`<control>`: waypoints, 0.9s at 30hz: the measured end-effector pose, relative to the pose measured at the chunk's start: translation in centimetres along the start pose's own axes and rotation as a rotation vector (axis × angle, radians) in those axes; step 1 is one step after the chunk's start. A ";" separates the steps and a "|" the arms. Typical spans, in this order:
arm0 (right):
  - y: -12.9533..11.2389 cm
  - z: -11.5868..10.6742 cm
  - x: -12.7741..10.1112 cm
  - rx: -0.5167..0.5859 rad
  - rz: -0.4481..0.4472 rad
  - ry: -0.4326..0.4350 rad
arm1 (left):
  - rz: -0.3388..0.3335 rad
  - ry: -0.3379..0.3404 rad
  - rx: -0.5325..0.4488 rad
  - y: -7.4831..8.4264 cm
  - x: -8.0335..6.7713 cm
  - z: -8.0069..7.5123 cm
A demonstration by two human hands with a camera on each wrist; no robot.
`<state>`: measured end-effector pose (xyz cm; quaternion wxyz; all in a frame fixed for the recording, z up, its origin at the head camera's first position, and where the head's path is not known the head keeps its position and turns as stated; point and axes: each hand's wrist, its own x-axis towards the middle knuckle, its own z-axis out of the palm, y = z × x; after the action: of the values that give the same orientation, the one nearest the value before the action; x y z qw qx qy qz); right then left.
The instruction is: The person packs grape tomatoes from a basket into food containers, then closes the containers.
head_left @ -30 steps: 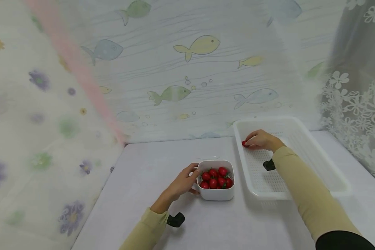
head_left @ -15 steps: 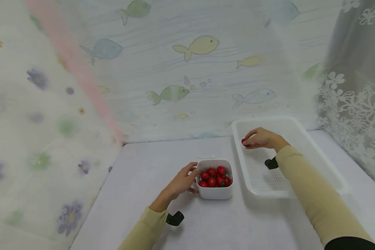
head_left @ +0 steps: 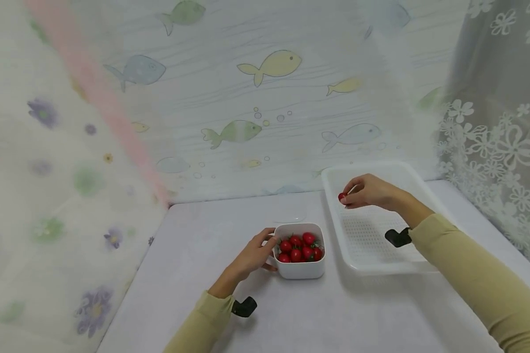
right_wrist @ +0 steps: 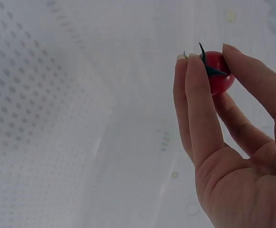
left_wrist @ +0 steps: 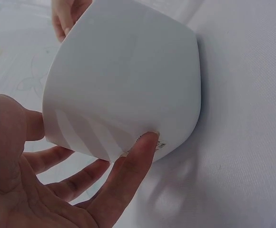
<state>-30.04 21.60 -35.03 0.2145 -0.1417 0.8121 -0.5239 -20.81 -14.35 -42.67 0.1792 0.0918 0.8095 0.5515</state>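
**One tomato lifted over the tray, a bowlful left**

Raised since a second ago, the right hand point(head_left: 371, 192) now sits clear of the tray floor instead of low against it, and the head camera has drifted a little. Its grip is a pinch: fingertips and thumb close on a small red cherry tomato with a green stalk point(right_wrist: 219, 71), held in the air above the near-left part of the white perforated plastic tray point(head_left: 417, 267). I can see no tomato lying in the tray, so by my reckoning the moving has hardly begun.

Almost everything is left: the white square plastic bowl point(head_left: 299, 267) is heaped with red cherry tomatoes point(head_left: 300, 246). The left hand point(head_left: 252, 255) steadies it, fingers spread and straight against its side wall, thumb at the rim.

Bowl and tray stand just beside each other on the pale grey tabletop point(head_left: 194, 274), with nothing between them. A fish-patterned backdrop point(head_left: 269, 63) hangs behind, a floral lace curtain point(head_left: 499, 147) to the right.
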 end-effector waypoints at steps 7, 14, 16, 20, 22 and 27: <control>-1.8 2.6 -2.2 -0.128 -0.083 0.031 | 0.003 -0.008 -0.009 -0.1 0.1 -0.1; -2.7 4.7 -3.2 -0.143 -0.110 0.027 | -0.003 -0.010 -0.005 0.0 0.1 0.0; -2.8 5.2 -3.4 -0.149 -0.121 0.025 | -0.004 -0.010 -0.004 0.0 0.2 0.0; -3.0 6.6 -3.7 -0.170 -0.153 0.022 | 0.002 -0.011 -0.005 0.0 0.2 0.0; -3.2 7.5 -3.8 -0.192 -0.180 0.026 | 0.007 -0.013 -0.009 0.0 0.2 0.0; -3.5 9.8 -3.4 -0.306 -0.243 0.080 | 0.012 -0.011 -0.015 -0.1 0.2 -0.1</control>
<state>-22.18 13.97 -34.68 0.0930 -0.2487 0.8670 -0.4218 -21.06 -14.37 -42.81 0.1809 0.0983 0.8038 0.5581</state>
